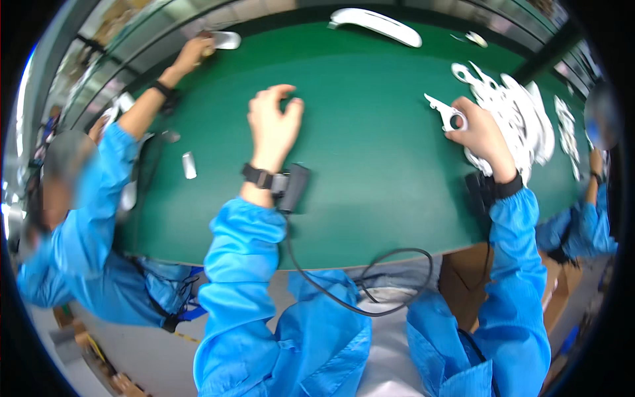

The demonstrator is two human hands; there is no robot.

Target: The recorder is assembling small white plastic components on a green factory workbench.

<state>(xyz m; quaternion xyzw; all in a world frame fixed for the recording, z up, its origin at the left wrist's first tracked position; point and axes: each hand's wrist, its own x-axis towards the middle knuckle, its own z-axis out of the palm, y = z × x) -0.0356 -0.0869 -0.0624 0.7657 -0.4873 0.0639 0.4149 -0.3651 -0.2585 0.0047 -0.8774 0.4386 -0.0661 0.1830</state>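
Observation:
My right hand [481,132] grips a small white plastic part [445,112] between thumb and fingers. That part has a round ring at one end and a narrow pointed arm at the other. Directly beside and behind this hand lies a heap of white plastic parts [519,116], some long and curved, some with rings. My left hand [274,129] hovers over the green table [357,159], its fingers bent and thumb apart, with nothing between them. Each wrist wears a dark strap carrying a small black device.
A long curved white piece [377,25] lies at the far edge. One small white piece [189,165] rests to the left. At far left, a co-worker's hand [192,54] reaches to a white part [227,40]. More white parts [567,135] lie right. A black cable [397,308] loops before me.

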